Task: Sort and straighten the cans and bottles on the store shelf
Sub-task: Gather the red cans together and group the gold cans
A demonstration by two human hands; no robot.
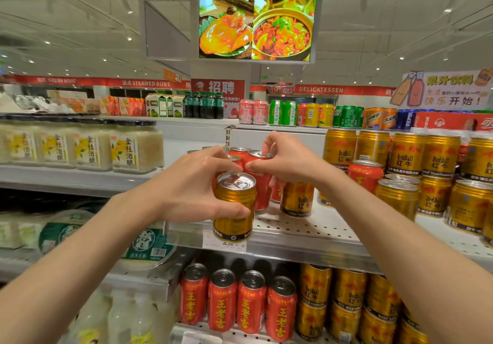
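Note:
My left hand [194,186] grips a gold can [234,210] by its upper body, upright at the front edge of the white perforated shelf [306,231]. Just behind it my right hand [288,159] pinches a red can [260,181] near its top rim, thumb in front and fingers over the lid. More red cans [238,153] stand behind the two hands. Another gold can [296,199] stands under my right wrist, partly hidden. One red can [365,174] stands among the gold cans [434,173] on the right.
Jars with yellow labels [93,146] fill the shelf to the left. Below are a row of red cans [237,301] and stacked gold cans [349,303]. The top shelf [192,122] carries mixed cans [282,113] and dark bottles [205,105]. A price tag [222,242] hangs on the shelf edge.

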